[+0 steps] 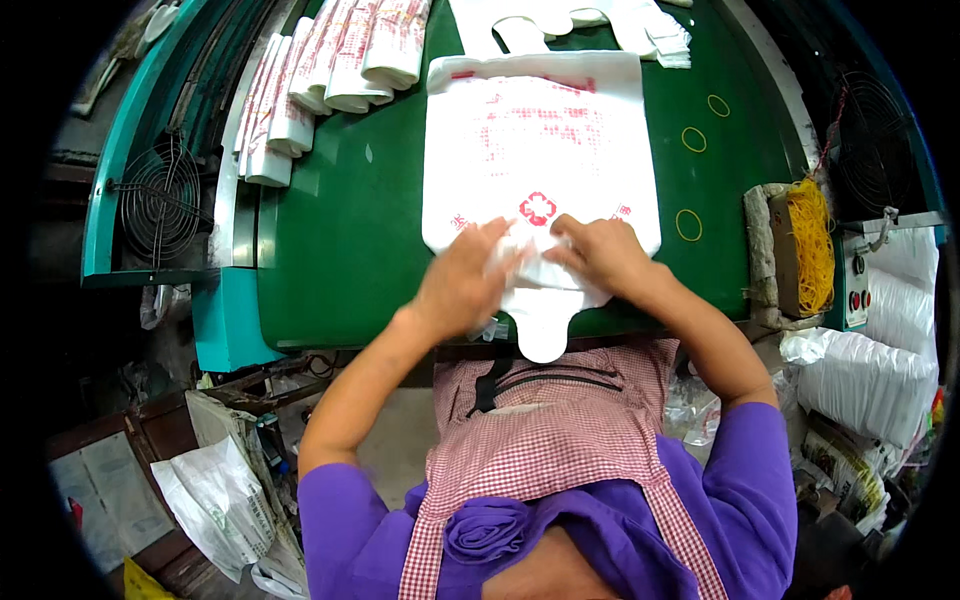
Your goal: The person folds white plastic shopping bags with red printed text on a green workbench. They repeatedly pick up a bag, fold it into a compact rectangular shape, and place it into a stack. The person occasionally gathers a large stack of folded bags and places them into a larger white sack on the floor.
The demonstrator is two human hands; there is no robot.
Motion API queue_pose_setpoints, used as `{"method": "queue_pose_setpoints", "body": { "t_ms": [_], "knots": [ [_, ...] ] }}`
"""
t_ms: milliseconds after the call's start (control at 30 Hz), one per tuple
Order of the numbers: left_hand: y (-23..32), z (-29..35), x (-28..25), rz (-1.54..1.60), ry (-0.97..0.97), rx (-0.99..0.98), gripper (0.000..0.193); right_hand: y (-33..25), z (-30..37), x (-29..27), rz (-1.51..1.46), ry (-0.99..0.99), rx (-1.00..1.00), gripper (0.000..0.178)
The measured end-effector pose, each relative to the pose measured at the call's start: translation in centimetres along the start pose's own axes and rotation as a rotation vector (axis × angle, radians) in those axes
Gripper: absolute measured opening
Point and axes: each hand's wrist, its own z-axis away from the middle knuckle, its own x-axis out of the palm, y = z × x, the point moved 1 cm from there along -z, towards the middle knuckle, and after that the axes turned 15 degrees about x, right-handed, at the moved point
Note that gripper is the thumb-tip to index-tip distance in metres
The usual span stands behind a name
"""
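Note:
A flat stack of white plastic bags (540,130) with red print lies on the green table in front of me. At its near end the plastic is bunched and creased between my hands. A rounded white tab (543,335) of the bags hangs over the table's front edge. My left hand (462,275) is on the left of the creased part, its fingers smeared by motion, so their grip does not show. On the other side my right hand (605,255) has its fingers curled and closed on the plastic.
Rolled bundles of printed bags (345,50) lie at the far left of the green table (340,250). More white plastic (640,30) is at the back. Three yellow rubber bands (693,140) lie on the right, near a box of yellow bands (810,245). Wire-guarded fans (160,200) flank the table.

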Motion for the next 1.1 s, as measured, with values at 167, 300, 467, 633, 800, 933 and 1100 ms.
{"method": "queue_pose_setpoints", "body": {
  "t_ms": [167,300,467,633,800,933,1100],
  "knots": [
    [3.6,-0.5,0.7,0.009,-0.094,0.01,0.046,0.9,1.3,0.1,0.181,0.391,-0.267,0.029],
    [-0.1,-3.5,-0.5,0.315,-0.164,-0.311,0.026,2.0,1.9,-3.0,-0.206,0.245,-0.114,0.045],
    [-7.4,-7.2,-0.4,0.268,-0.142,-0.429,0.028,0.3,1.7,-2.4,0.059,0.195,-0.27,0.061],
    [-1.6,-4.0,-1.8,-0.077,0.057,0.033,0.044,1.2,1.4,-0.7,0.084,0.224,-0.242,0.062],
    [-1.7,-4.6,0.5,-0.081,-0.167,-0.158,0.036,1.0,7.0,-0.3,-0.508,0.2,-0.267,0.047],
    [-4.1,-5.1,-0.7,0.104,-0.15,-0.197,0.024,3.4,7.9,1.9,-1.669,-0.333,0.382,0.062],
    [-1.5,-2.0,-3.3,0.342,-0.309,0.039,0.028,7.0,2.5,-0.6,-1.761,-0.258,0.376,0.053]
  ]
}}
